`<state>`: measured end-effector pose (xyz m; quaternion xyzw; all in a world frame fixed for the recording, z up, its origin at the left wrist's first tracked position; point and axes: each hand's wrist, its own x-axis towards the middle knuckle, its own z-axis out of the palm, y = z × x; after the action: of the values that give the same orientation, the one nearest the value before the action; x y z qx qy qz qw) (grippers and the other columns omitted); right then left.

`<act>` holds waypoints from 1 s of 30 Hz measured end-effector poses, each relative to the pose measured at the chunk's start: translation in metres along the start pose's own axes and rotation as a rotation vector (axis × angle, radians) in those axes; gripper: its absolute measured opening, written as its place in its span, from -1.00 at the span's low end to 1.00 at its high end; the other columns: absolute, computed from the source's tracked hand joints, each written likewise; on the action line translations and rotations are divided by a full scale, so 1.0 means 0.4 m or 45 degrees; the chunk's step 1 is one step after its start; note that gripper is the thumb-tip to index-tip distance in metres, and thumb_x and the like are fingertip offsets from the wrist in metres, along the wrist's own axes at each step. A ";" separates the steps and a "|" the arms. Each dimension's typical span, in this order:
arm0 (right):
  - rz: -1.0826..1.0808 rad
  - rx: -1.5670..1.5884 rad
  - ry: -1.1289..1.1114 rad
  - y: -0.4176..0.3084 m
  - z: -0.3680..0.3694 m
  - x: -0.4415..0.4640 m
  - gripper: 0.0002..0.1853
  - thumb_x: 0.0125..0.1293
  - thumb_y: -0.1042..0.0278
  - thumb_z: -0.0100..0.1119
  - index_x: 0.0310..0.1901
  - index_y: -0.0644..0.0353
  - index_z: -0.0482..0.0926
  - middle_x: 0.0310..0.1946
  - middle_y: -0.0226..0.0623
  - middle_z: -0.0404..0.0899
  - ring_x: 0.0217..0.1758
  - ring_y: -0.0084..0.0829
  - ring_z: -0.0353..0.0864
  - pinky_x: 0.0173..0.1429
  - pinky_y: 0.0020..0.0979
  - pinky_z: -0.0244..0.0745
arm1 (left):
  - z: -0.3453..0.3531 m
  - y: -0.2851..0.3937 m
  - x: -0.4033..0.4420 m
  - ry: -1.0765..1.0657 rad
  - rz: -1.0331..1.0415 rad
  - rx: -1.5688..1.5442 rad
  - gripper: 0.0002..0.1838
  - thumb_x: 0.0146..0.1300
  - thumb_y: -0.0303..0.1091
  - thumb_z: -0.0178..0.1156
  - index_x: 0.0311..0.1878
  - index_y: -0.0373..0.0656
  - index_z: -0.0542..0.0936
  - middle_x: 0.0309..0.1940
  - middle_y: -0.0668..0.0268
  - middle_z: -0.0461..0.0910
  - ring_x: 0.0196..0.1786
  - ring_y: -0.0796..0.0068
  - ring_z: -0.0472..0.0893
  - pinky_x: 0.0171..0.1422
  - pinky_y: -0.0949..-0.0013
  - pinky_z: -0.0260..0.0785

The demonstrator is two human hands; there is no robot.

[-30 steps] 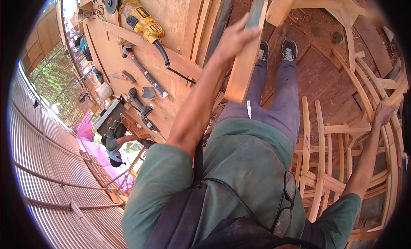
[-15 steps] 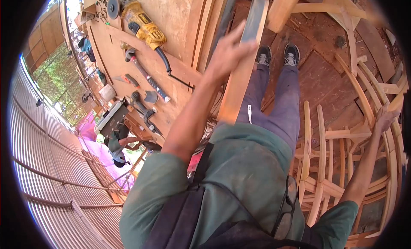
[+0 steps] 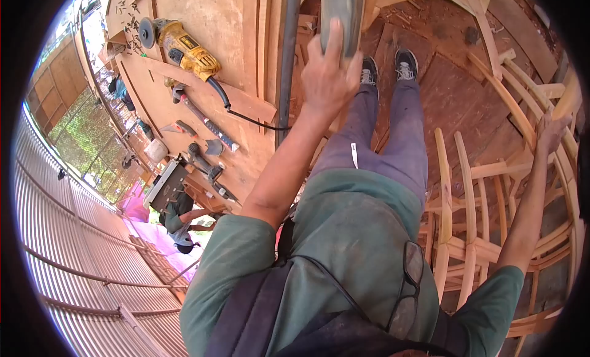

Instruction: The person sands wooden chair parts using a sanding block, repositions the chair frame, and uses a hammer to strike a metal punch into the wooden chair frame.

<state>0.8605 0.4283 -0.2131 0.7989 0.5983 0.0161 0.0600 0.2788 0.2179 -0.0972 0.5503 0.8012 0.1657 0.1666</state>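
Note:
My left hand (image 3: 332, 77) grips the near end of a long block with a grey-green face (image 3: 342, 19), at the top centre. Its fingers lie along the face and sides of the block, which is partly blurred. Pale wood shows beside and below the block. On the right, my right hand (image 3: 553, 131) holds a curved wooden rail (image 3: 571, 102) of a slatted frame. Upright wooden pieces (image 3: 444, 203) of chair-like frames stand between my legs and right arm.
A workbench (image 3: 236, 37) on the left carries a yellow angle grinder (image 3: 187, 53), a hammer (image 3: 203, 116), a scraper (image 3: 214, 147) and a dark power tool (image 3: 209, 169). Another person (image 3: 181, 222) bends by a machine (image 3: 165, 184). Wooden offcuts (image 3: 528, 40) lie on the floor.
My left hand has moved up and away from my body with the block, whose orange-lit near end no longer shows. My right hand stays on the frame. The view has shifted slightly.

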 end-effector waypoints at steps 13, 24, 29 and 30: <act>0.000 0.185 0.044 -0.023 0.015 -0.027 -0.32 0.45 -0.38 0.01 0.38 -0.11 0.20 0.20 0.30 0.53 0.24 0.37 0.55 0.22 0.28 0.47 | 0.026 -0.061 -0.028 0.126 0.349 0.222 -0.16 0.24 -0.04 0.43 0.54 0.01 0.32 -0.01 -0.12 0.55 -0.26 -0.05 0.67 -0.28 0.09 0.59; -0.076 0.445 0.038 -0.020 0.023 -0.126 -0.08 0.30 -0.44 0.23 0.56 -0.14 0.23 0.38 0.02 0.51 0.40 0.19 0.49 0.35 0.03 0.47 | 0.033 0.006 0.338 0.046 0.109 0.367 -0.11 0.17 0.13 0.48 0.42 -0.10 0.31 -0.07 -0.15 0.61 0.07 -0.14 0.66 0.15 -0.04 0.50; -0.058 0.355 0.125 -0.045 0.025 -0.153 -0.06 0.33 -0.37 0.22 0.60 -0.20 0.06 0.39 0.04 0.49 0.36 0.23 0.51 0.33 0.09 0.47 | 0.056 -0.027 0.372 0.077 0.140 0.217 0.02 0.12 0.16 0.51 0.44 -0.24 0.23 0.25 -0.26 0.49 0.29 -0.20 0.55 0.39 -0.04 0.37; -0.002 0.295 0.064 -0.062 0.000 -0.151 -0.07 0.35 -0.37 0.20 0.61 -0.16 0.08 0.40 0.01 0.48 0.37 0.23 0.51 0.34 0.07 0.47 | 0.054 -0.023 0.366 0.080 0.159 0.180 0.04 0.11 0.16 0.52 0.45 -0.26 0.23 0.29 -0.27 0.46 0.32 -0.19 0.54 0.41 -0.03 0.36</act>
<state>0.8196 0.3773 -0.2134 0.7994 0.5980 -0.0333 -0.0476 0.2311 0.3538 -0.1328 0.6042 0.7798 0.1360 0.0914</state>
